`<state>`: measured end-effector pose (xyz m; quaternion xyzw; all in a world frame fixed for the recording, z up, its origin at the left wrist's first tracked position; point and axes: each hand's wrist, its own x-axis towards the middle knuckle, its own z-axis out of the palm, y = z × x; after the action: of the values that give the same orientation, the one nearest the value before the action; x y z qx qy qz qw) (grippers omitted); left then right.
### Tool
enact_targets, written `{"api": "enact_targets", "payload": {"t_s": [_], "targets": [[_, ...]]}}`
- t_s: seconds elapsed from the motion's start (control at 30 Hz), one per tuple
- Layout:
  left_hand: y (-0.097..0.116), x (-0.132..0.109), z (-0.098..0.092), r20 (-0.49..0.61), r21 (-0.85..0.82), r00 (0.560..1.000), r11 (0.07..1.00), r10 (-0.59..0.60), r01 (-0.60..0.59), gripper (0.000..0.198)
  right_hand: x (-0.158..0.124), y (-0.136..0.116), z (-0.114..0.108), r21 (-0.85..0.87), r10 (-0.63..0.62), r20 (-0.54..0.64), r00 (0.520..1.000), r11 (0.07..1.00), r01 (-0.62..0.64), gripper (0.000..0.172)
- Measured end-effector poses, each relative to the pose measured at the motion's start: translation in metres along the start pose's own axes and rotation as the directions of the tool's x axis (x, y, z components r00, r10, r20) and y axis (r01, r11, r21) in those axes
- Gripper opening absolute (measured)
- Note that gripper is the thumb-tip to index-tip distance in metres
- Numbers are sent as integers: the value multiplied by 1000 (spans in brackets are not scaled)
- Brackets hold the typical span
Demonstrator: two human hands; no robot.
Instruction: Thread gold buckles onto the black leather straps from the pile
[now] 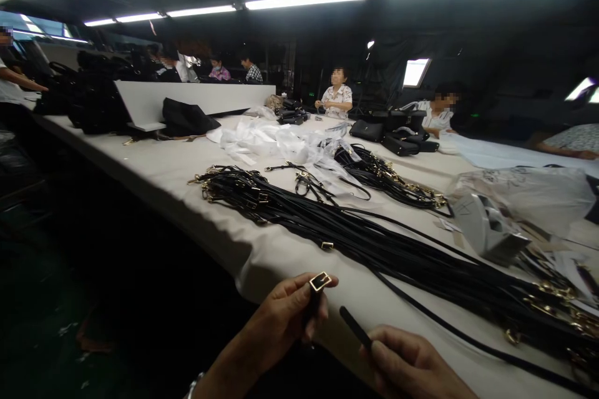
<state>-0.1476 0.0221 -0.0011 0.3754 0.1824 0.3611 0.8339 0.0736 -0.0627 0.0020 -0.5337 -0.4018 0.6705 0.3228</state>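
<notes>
Fingers [300, 301] of the left hand [278, 321] are pinched closed on a black strap fitted with a gold-tone buckle [321, 282], buckle uppermost. Fingers of the right hand [407, 355] are closed on a black strap end [354, 326], its tip directed far-left, near the buckle but apart from it. Both parts are held at the near edge of the table [159, 162]. Bundled black straps [337, 224] lie beyond; white plastic wrapping [281, 140] lies farther back.

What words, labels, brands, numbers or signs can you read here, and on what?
No text is readable.
Plastic bag: dark marks, perhaps writing, too blurred to read.
Grey object: thin dark lines, no clear letter.
Buckle and strap tip in the hands: no lettering visible.
</notes>
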Motion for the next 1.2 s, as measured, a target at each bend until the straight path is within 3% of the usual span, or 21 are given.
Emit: {"api": "enact_targets", "payload": {"t_s": [0.27,0.6,0.93,1.2], "targets": [[-5,1,7,15,125,996,988,-89,87,38,14,11,4,133,6,24,1000,991,-9,54],[-24,6,7,96,-104,990,988,-108,118,35,19,-4,14,243,-68,47,997,969,54,46],[-33,16,8,137,-320,975,924,-174,209,26,21,-15,11,365,-113,28,993,926,95,39],[-19,11,22,50,-189,979,961,-197,203,21,25,-5,4,443,-122,53,991,892,86,33]]}}
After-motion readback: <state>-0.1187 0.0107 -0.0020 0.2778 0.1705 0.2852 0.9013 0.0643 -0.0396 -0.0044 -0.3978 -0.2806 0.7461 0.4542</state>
